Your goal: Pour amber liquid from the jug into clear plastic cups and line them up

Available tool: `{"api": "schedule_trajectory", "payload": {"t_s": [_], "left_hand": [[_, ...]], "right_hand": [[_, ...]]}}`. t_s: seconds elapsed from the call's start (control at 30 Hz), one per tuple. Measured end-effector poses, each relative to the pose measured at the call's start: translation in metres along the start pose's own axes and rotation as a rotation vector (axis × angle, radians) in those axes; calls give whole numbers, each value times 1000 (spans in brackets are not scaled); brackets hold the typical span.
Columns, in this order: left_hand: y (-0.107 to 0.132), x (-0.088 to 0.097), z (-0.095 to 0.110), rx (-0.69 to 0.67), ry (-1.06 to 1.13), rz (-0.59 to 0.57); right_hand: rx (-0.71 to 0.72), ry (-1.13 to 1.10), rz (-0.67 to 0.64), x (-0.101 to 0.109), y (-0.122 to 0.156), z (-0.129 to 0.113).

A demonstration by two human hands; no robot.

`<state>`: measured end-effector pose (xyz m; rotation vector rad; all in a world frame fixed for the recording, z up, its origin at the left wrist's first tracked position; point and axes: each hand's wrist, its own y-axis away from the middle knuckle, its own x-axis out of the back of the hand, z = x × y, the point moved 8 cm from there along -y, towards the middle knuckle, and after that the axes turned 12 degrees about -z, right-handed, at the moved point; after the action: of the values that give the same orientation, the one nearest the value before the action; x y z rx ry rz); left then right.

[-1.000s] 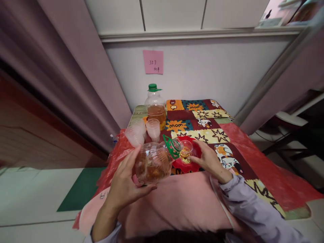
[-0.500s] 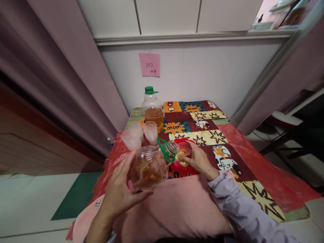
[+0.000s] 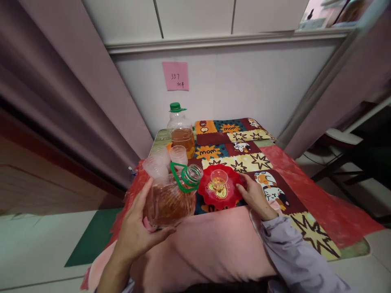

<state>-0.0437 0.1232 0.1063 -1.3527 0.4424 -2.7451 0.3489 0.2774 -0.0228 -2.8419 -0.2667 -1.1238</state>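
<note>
My left hand [image 3: 139, 230] is wrapped round a big clear plastic jug [image 3: 169, 197] of amber liquid with a green handle ring; the jug is tilted, its open mouth up and to the right. A small clear cup [image 3: 219, 179] with amber liquid stands on a red plate [image 3: 207, 193]. My right hand [image 3: 255, 195] rests on the patterned cloth at the plate's right edge, fingers curled and touching the rim, holding nothing that I can make out.
A second jug [image 3: 181, 130] with a green cap stands at the back left. Stacked clear cups [image 3: 159, 160] sit beside it. A patchwork cloth [image 3: 244, 156] and red plastic sheet [image 3: 293, 179] cover the small table. A pink note [image 3: 175, 75] hangs on the wall.
The jug has tipped back up, away from the cup. My right hand let go of the cup and drew back to the plate's right edge.
</note>
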Motion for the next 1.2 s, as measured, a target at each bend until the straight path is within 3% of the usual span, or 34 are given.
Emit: {"api": "schedule_trajectory", "payload": {"t_s": [0.2, 0.33, 0.4, 0.47, 0.6, 0.8, 1.2], "left_hand": [[-3, 0, 1, 15, 2, -7], [-5, -3, 8, -19, -62, -5], [-6, -3, 12, -43, -91, 4], [-6, -4, 15, -57, -110, 4], [-7, -5, 18, -51, -141, -12], [-3, -5, 20, -77, -164, 15], [-1, 1, 16, -63, -191, 32]], "right_hand": [[40, 28, 6, -9, 4, -5], [49, 17, 80, 16, 7, -17], [102, -40, 130, 31, 6, -32], [188, -112, 93, 33, 3, -52], [259, -62, -64, 9, -6, -81], [178, 69, -180, -25, -16, -82], [79, 156, -249, -26, -21, -100]]}}
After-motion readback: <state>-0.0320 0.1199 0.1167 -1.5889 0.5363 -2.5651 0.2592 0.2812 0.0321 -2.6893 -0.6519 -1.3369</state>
